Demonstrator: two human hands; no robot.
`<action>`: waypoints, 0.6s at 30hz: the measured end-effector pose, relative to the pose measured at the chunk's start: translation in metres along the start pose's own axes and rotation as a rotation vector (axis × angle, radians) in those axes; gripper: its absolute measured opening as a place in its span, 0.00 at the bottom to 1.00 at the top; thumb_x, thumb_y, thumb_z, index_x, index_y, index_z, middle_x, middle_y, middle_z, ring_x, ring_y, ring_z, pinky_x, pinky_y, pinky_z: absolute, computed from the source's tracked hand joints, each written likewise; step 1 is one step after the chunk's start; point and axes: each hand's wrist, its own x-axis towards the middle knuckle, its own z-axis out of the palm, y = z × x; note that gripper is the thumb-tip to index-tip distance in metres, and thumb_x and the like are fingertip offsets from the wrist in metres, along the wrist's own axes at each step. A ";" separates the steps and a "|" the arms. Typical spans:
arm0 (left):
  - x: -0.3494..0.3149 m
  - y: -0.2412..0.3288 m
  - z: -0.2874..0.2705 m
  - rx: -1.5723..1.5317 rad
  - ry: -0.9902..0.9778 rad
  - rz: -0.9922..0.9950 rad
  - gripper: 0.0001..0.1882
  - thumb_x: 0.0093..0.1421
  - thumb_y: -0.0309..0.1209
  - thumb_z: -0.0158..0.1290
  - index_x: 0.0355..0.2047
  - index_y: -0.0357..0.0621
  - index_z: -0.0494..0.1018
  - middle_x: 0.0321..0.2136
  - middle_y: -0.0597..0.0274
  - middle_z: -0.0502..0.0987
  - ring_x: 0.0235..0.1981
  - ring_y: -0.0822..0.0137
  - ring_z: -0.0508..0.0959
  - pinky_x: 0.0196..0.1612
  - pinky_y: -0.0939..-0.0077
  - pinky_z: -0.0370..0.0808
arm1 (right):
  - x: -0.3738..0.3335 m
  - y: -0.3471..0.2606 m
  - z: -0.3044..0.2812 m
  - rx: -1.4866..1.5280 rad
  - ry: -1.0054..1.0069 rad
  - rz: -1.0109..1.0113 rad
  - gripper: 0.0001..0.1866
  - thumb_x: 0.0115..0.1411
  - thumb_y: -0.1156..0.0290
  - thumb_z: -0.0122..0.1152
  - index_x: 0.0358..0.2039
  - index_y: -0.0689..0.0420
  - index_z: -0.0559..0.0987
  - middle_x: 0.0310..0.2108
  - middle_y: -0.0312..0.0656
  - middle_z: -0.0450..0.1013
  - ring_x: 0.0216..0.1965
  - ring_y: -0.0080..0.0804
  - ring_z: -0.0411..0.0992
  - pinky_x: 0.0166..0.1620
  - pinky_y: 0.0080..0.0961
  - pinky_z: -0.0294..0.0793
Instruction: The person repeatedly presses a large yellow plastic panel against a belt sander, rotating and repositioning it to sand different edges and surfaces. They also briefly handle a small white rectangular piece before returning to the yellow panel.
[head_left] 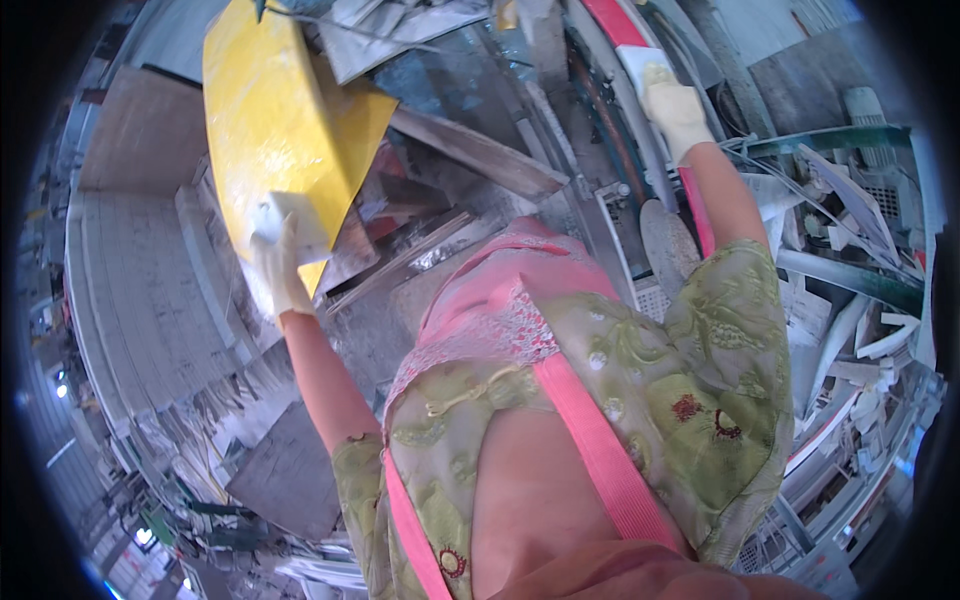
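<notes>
Where the yellow sheet (pixel 265 110) comes nearest to the wearer, I can see the left hand (pixel 277 265), in a pale glove, with its thumb and fingers closed on a white squarish piece (pixel 308 218) that lies over the sheet's lower end. Across on the right, I have the right hand (pixel 677 108), gloved alike, reaching well forward onto a white block (pixel 637 68); its fingers are bent over the near end, but from my end I cannot tell whether they grip it or only press on it. That block sits over a red strip (pixel 612 20), which shows beyond it and again beneath the forearm. Just left of the strip's nearer stretch I make out a grey oval disc (pixel 667 240). Between the hands, I see a grey board (pixel 480 150) slanting away from the yellow sheet, and a pink apron (pixel 515 275) below. Off to the right, a green bar (pixel 830 140) crosses behind scattered pale scraps.
</notes>
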 end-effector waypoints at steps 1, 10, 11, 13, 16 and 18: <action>-0.003 -0.003 -0.002 0.000 0.006 0.051 0.37 0.55 0.43 0.68 0.56 0.27 0.69 0.50 0.44 0.77 0.50 0.55 0.78 0.51 0.64 0.77 | 0.004 0.002 -0.013 0.019 -0.165 0.079 0.22 0.70 0.58 0.42 0.54 0.60 0.73 0.44 0.55 0.79 0.51 0.50 0.78 0.47 0.47 0.79; -0.026 0.025 -0.005 -0.107 -0.265 0.057 0.31 0.67 0.42 0.56 0.62 0.31 0.65 0.55 0.45 0.74 0.56 0.57 0.76 0.58 0.62 0.77 | -0.041 -0.223 -0.076 1.519 0.170 0.031 0.14 0.56 0.68 0.63 0.44 0.56 0.79 0.35 0.47 0.76 0.36 0.40 0.75 0.37 0.39 0.75; -0.023 0.024 -0.005 -0.043 -0.260 0.103 0.31 0.67 0.43 0.55 0.62 0.32 0.65 0.55 0.45 0.74 0.55 0.57 0.76 0.58 0.62 0.76 | -0.044 -0.273 -0.080 1.709 0.145 0.082 0.13 0.58 0.65 0.62 0.42 0.57 0.79 0.34 0.47 0.76 0.34 0.39 0.74 0.35 0.39 0.74; -0.016 0.017 -0.001 0.050 -0.255 0.194 0.31 0.67 0.44 0.54 0.62 0.32 0.66 0.55 0.44 0.74 0.55 0.56 0.76 0.58 0.62 0.76 | -0.052 -0.360 -0.087 1.938 -0.017 0.167 0.16 0.62 0.59 0.60 0.38 0.61 0.80 0.30 0.47 0.76 0.30 0.36 0.73 0.32 0.39 0.72; -0.006 0.005 -0.002 0.138 -0.234 0.278 0.31 0.68 0.45 0.53 0.61 0.33 0.67 0.54 0.44 0.75 0.55 0.54 0.76 0.58 0.61 0.75 | -0.079 -0.449 -0.110 1.933 -0.331 0.081 0.20 0.66 0.55 0.55 0.40 0.62 0.80 0.29 0.49 0.77 0.29 0.41 0.75 0.32 0.42 0.73; -0.001 -0.001 -0.001 0.171 -0.235 0.315 0.30 0.68 0.46 0.52 0.61 0.34 0.68 0.54 0.43 0.75 0.55 0.53 0.76 0.58 0.61 0.75 | -0.098 -0.473 -0.115 1.691 0.010 -0.103 0.20 0.68 0.56 0.52 0.43 0.61 0.79 0.34 0.51 0.78 0.34 0.49 0.78 0.38 0.45 0.75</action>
